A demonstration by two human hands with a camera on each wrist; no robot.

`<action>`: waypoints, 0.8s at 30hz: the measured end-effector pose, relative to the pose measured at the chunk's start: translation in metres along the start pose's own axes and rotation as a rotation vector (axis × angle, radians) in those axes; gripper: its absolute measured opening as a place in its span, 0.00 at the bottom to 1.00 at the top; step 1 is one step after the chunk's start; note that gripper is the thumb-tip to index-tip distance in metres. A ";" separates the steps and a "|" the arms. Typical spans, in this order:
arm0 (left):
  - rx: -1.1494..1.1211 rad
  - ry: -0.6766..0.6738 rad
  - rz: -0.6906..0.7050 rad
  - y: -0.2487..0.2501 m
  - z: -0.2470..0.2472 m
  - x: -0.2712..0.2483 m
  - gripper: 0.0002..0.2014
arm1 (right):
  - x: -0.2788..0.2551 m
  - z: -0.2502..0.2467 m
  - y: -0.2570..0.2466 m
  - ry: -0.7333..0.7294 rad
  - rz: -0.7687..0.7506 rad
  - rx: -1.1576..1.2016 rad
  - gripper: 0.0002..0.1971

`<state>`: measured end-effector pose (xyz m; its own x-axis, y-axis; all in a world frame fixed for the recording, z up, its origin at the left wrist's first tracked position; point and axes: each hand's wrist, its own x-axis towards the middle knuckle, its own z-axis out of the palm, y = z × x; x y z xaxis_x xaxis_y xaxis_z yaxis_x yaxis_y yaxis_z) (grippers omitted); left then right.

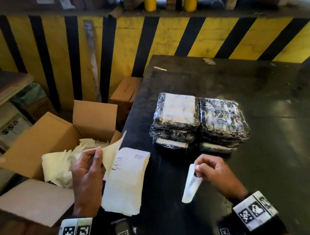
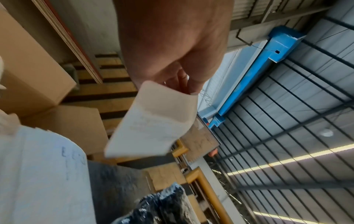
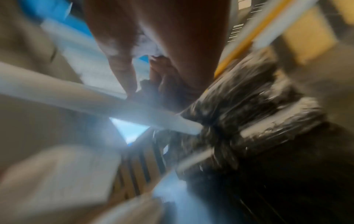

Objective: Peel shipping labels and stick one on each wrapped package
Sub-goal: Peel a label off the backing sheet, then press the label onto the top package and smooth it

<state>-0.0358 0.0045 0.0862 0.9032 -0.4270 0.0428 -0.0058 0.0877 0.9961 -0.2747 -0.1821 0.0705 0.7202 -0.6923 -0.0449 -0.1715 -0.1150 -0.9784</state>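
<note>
Two stacks of black packages wrapped in shiny film stand side by side on the dark table (image 1: 264,104). The left stack (image 1: 175,119) has a white label (image 1: 179,109) on top; the right stack (image 1: 223,121) shows none on top. My left hand (image 1: 88,175) holds a strip of label sheets (image 1: 124,180) and pinches a peeled backing sheet (image 2: 153,121) that curls upward. My right hand (image 1: 212,168) pinches a curled white label (image 1: 190,184) by its top end, just in front of the stacks. The right wrist view is blurred; the label (image 3: 95,98) shows there as a pale band.
An open cardboard box (image 1: 56,136) with crumpled white backing paper (image 1: 59,167) sits left of the table. A closed brown box (image 1: 126,93) stands behind it. A yellow-and-black striped barrier (image 1: 179,37) runs along the back. Small scraps (image 1: 208,61) lie at the table's far edge.
</note>
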 end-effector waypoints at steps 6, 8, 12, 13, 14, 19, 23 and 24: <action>0.038 -0.205 0.091 -0.007 0.005 0.006 0.10 | 0.037 0.084 0.040 -0.422 0.109 -0.836 0.09; 0.042 -0.258 0.135 -0.006 0.005 0.007 0.07 | 0.036 0.101 0.039 -0.424 0.183 -0.906 0.09; 0.108 -0.392 0.216 -0.001 0.007 0.009 0.05 | 0.030 0.105 0.028 -0.092 0.240 -0.769 0.20; 0.131 -0.417 0.259 0.000 0.009 0.010 0.05 | 0.026 0.102 0.022 0.081 0.205 -0.591 0.24; 0.155 -0.451 0.304 0.001 0.013 0.010 0.07 | 0.023 0.098 0.013 0.226 0.188 -0.363 0.26; 0.230 -0.845 0.481 -0.011 0.046 -0.015 0.06 | 0.011 0.078 -0.016 0.266 0.231 0.111 0.18; 0.277 -0.946 0.617 -0.021 0.059 -0.032 0.10 | 0.001 0.064 -0.006 0.464 0.135 -0.051 0.12; 0.254 -0.943 0.579 -0.022 0.061 -0.031 0.14 | -0.004 0.058 -0.007 0.522 0.125 -0.032 0.10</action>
<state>-0.0902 -0.0388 0.0677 0.0532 -0.8987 0.4354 -0.5014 0.3530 0.7899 -0.2369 -0.1373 0.0653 0.2640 -0.9634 -0.0467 -0.2614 -0.0249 -0.9649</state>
